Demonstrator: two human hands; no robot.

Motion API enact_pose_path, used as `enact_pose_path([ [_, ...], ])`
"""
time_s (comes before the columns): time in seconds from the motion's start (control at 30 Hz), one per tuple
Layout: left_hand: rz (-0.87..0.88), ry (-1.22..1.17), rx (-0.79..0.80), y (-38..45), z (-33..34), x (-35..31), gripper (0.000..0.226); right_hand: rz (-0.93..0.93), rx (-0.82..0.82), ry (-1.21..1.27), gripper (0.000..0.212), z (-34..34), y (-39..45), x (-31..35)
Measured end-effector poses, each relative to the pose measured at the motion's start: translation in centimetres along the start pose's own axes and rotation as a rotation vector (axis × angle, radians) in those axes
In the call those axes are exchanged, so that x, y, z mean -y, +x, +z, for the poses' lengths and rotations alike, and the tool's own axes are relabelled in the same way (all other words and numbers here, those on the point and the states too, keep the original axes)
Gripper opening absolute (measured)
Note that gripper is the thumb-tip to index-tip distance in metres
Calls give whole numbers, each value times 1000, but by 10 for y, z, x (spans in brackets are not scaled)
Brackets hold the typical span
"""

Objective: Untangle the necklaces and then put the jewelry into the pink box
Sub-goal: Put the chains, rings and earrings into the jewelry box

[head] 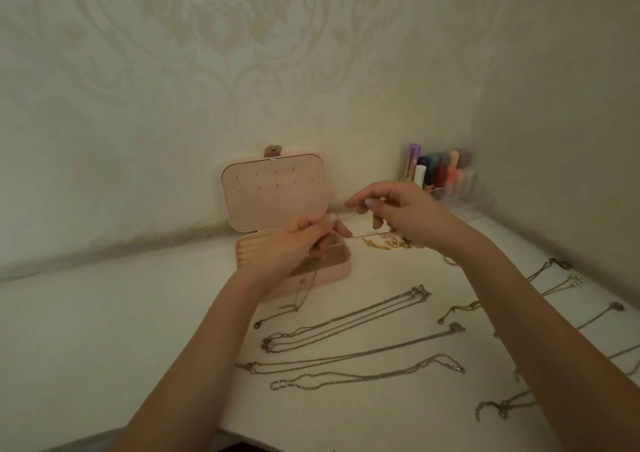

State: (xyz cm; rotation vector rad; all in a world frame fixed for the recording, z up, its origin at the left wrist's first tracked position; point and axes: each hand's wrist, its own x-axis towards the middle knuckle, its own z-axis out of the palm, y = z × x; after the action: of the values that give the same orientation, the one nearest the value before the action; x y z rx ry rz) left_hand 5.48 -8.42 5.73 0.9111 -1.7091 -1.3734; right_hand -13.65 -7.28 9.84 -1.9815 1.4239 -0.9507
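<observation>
- Above the open pink box (332,271), both hands raised, a thin gold chain (349,217) stretched between them.
- Left hand (294,243), over the box's front compartments: fingers curled, thumb and forefinger pinching one end of the chain.
- Right hand (398,212), just right of the box lid: fingertips pinching the other part of the chain, remaining fingers loosely bent.
- Keep the span slack; ease loops apart, never tug, lest a knot tighten.
- Possibly trailing down into the gold tangle (388,242) just right of the box; too fine to tell from this view.
- Work the free end back through each loop, one at a time.
- Lower into a box compartment only once fully free.
- In front of the box and to its right, straightened necklaces (346,323) lying in rows on the tabletop (104,330), well apart from the tangle; avoid dragging the chain across them.
</observation>
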Motion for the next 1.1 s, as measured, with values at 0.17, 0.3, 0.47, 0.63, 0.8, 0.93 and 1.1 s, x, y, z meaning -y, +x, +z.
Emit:
enact_pose_path([
  [0.17,20,-105,-159,2,-14,2,31,-50,227,-167,14,7,-3,1],
  [0.3,35,-56,-132,1,-17,6,20,-95,135,-91,18,7,-2,0],
  [0.47,-16,58,-63,-5,-26,6,21,-37,-213,373,27,-4,3,-6],
  [0.63,-23,20,-105,-7,-25,6,18,-19,-356,423,27,-10,5,-8],
  [0.8,143,-315,-252,-5,-24,-1,14,-26,-390,467,27,-10,7,-2],
  [0.93,204,-428,-305,-5,-21,-7,13,-45,-332,463,27,-7,6,0],
  [1.1,147,-174,-271,-7,-23,-2,11,-37,-265,416,27,-2,6,-2],
])
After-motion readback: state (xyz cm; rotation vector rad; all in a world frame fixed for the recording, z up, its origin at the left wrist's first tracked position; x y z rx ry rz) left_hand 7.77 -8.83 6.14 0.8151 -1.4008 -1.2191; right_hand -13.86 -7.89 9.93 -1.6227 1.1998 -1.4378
